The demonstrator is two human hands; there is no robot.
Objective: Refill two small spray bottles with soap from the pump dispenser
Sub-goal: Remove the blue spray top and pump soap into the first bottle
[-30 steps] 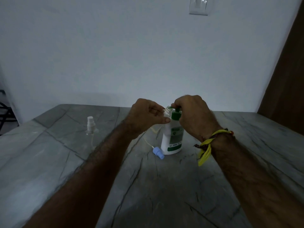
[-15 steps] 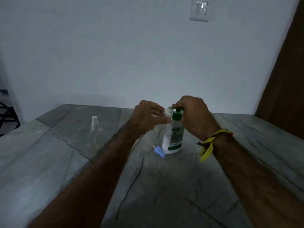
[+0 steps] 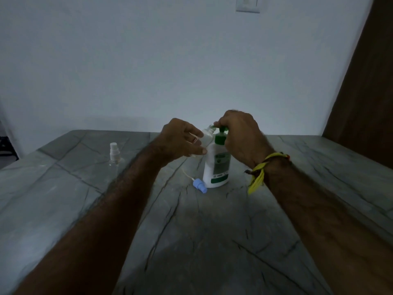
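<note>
Small spray bottle (image 3: 206,136), uncapped, is held tilted — long axis leaning, open neck up and to the right, just under the green pump head (image 3: 221,130) of the pump dispenser (image 3: 217,167). Left hand (image 3: 180,140) grips the bottle's body, fingers curled round it. Right hand (image 3: 240,137) arches over the pump, fingers curled on its top. Dispenser upright mid-table (image 3: 212,241); blue sprayer cap (image 3: 199,185) lies beside its base. Second spray bottle (image 3: 113,158) stands well left, capped. Versus half a second ago — the bottle's neck shows more clearly, slightly raised.
</note>
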